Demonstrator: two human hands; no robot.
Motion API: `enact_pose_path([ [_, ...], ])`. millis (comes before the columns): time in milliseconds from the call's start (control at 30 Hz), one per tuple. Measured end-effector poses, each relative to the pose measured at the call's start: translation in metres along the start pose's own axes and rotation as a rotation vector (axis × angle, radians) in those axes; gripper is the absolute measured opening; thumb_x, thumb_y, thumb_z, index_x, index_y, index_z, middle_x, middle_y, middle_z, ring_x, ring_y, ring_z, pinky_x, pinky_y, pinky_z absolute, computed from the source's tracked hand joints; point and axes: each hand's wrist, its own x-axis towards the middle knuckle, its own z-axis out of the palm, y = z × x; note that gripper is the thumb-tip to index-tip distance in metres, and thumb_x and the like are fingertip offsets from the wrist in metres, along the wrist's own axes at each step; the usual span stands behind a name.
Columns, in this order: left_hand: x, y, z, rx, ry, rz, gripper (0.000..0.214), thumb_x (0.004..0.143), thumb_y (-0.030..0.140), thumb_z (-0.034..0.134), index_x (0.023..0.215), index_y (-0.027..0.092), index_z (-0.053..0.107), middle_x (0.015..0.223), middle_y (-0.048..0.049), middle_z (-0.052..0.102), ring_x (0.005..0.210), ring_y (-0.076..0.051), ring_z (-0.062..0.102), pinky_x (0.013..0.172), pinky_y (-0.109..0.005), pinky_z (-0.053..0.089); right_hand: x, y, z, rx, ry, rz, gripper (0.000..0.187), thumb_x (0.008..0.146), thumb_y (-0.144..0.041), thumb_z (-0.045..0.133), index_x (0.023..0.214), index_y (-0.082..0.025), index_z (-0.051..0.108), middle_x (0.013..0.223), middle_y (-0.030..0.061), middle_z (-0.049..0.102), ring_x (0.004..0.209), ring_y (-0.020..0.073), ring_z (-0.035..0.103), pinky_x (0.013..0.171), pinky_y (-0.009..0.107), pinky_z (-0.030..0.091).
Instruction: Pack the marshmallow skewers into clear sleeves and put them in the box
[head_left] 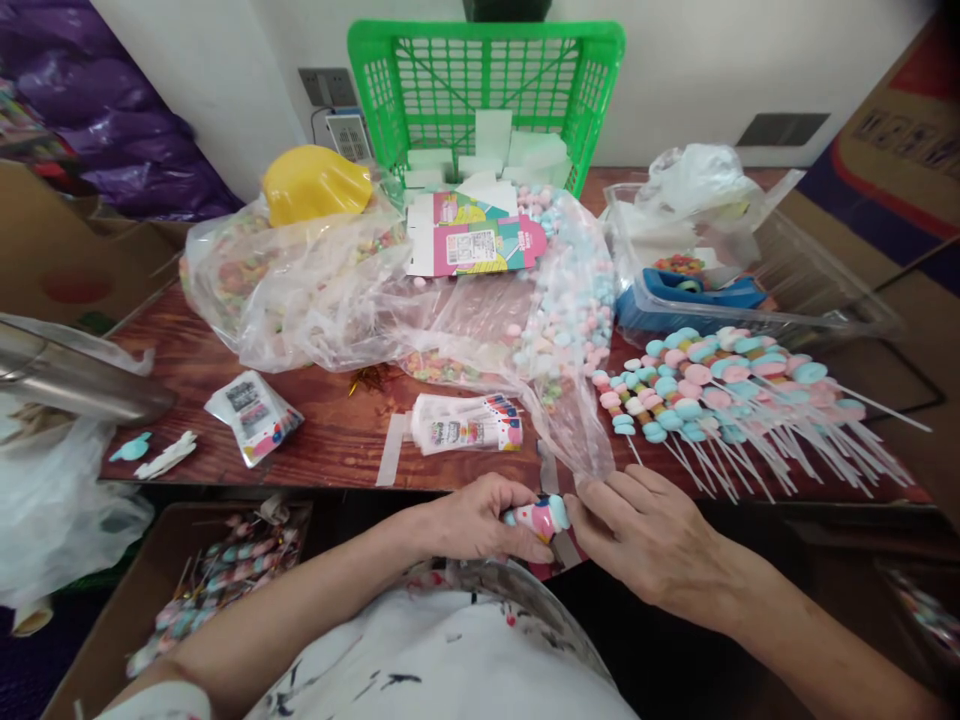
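Note:
My left hand [487, 520] is closed around a marshmallow skewer [556, 512] in a printed clear sleeve, low in front of the table's edge. Pale blue marshmallow shows at both ends of the print. At the skewer's right end, my right hand [645, 535] is closed with fingers curled against it; the stick is hidden. Just beyond the hands lies a stack of printed sleeves [469, 424]. To the right, many finished-looking skewers [720, 385] of pink, blue and brownish pieces lie piled, white sticks towards me.
Plastic bags of ring candies [300, 280] and marshmallows [574, 300] cover the table's middle, with a printed carton [472, 240] on top. A green crate [487, 32] stands behind. Tape dispenser [690, 295] right; metal flask [75, 370] left. Below left, a box [97, 640] holds wrapped skewers.

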Motion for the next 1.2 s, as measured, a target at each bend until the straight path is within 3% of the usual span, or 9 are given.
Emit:
enact_pose_path([
  [200, 0.006, 0.0, 0.0, -0.007, -0.129, 0.002, 0.043, 0.068, 0.054, 0.073, 0.079, 0.014, 0.06, 0.067, 0.0033, 0.055, 0.054, -0.006, 0.049, 0.053, -0.019, 0.043, 0.0, 0.0, 0.0, 0.071, -0.002, 0.018, 0.024, 0.088, -0.01, 0.042, 0.086, -0.014, 0.065, 0.074, 0.0043, 0.053, 0.066, 0.0164, 0.044, 0.063, 0.032, 0.029],
  [367, 0.007, 0.01, -0.004, -0.03, -0.068, 0.009, 0.048, 0.068, 0.055, 0.073, 0.091, 0.014, 0.064, 0.074, 0.0011, 0.059, 0.058, -0.007, 0.052, 0.057, -0.019, 0.043, 0.002, 0.002, 0.003, 0.147, -0.008, 0.128, 0.028, 0.085, -0.005, 0.037, 0.083, -0.016, 0.063, 0.075, 0.004, 0.052, 0.067, 0.0164, 0.042, 0.062, 0.031, 0.028],
  [500, 0.001, 0.023, -0.009, 0.16, -0.022, 0.066, 0.064, 0.053, 0.042, 0.086, 0.107, 0.018, 0.062, 0.088, 0.0024, 0.059, 0.073, -0.01, 0.052, 0.069, -0.022, 0.043, 0.005, 0.007, -0.002, 0.18, 0.033, 0.166, 0.029, 0.085, -0.004, 0.038, 0.088, -0.017, 0.064, 0.076, 0.0042, 0.054, 0.068, 0.0156, 0.042, 0.063, 0.03, 0.028],
  [567, -0.001, 0.024, -0.009, 0.364, 0.055, 0.114, 0.061, 0.048, 0.036, 0.088, 0.1, 0.016, 0.063, 0.081, 0.0049, 0.055, 0.072, -0.011, 0.048, 0.066, -0.021, 0.04, 0.006, 0.008, -0.004, 0.172, 0.052, 0.179, 0.028, 0.087, -0.005, 0.039, 0.089, -0.016, 0.065, 0.076, 0.004, 0.054, 0.068, 0.0154, 0.042, 0.063, 0.03, 0.029],
  [667, -0.002, 0.021, -0.006, 0.526, 0.147, 0.139, 0.043, 0.055, 0.035, 0.084, 0.083, 0.014, 0.06, 0.072, 0.0061, 0.049, 0.066, -0.01, 0.042, 0.059, -0.02, 0.036, 0.009, 0.006, -0.003, 0.148, 0.046, 0.155, 0.028, 0.088, -0.006, 0.038, 0.088, -0.016, 0.064, 0.075, 0.0041, 0.053, 0.067, 0.0157, 0.041, 0.062, 0.031, 0.027],
  [767, 0.001, 0.015, -0.001, 0.481, 0.137, 0.124, 0.035, 0.061, 0.034, 0.08, 0.076, 0.014, 0.057, 0.069, 0.0055, 0.049, 0.065, -0.01, 0.044, 0.059, -0.021, 0.038, 0.013, -0.001, -0.001, 0.104, -0.022, 0.1, 0.027, 0.088, -0.009, 0.038, 0.088, -0.016, 0.063, 0.076, 0.0046, 0.053, 0.067, 0.0163, 0.041, 0.062, 0.032, 0.027],
  [967, 0.006, 0.003, 0.002, 0.318, -0.012, 0.166, 0.033, 0.061, 0.033, 0.079, 0.078, 0.013, 0.059, 0.074, 0.0038, 0.056, 0.069, -0.012, 0.049, 0.065, -0.023, 0.044, 0.021, -0.012, 0.005, 0.166, -0.109, -0.009, 0.017, 0.087, -0.011, 0.045, 0.087, -0.016, 0.061, 0.078, 0.0043, 0.054, 0.069, 0.0178, 0.044, 0.065, 0.033, 0.03],
  [1067, 0.002, 0.002, -0.003, 0.345, 0.041, 0.156, 0.039, 0.058, 0.033, 0.082, 0.083, 0.014, 0.06, 0.075, 0.0044, 0.055, 0.069, -0.011, 0.048, 0.066, -0.023, 0.043, 0.02, -0.007, 0.008, 0.252, -0.158, 0.03, 0.017, 0.085, -0.008, 0.046, 0.088, -0.018, 0.059, 0.082, 0.0038, 0.055, 0.072, 0.0173, 0.046, 0.065, 0.031, 0.031],
  [1200, -0.007, 0.004, -0.01, 0.528, 0.163, 0.127, 0.038, 0.06, 0.037, 0.08, 0.084, 0.014, 0.06, 0.072, 0.0049, 0.052, 0.065, -0.01, 0.046, 0.059, -0.02, 0.039, 0.015, 0.003, 0.007, 0.24, -0.113, 0.137, 0.025, 0.081, -0.002, 0.044, 0.089, -0.018, 0.061, 0.082, 0.0043, 0.056, 0.073, 0.0174, 0.047, 0.064, 0.03, 0.032],
])
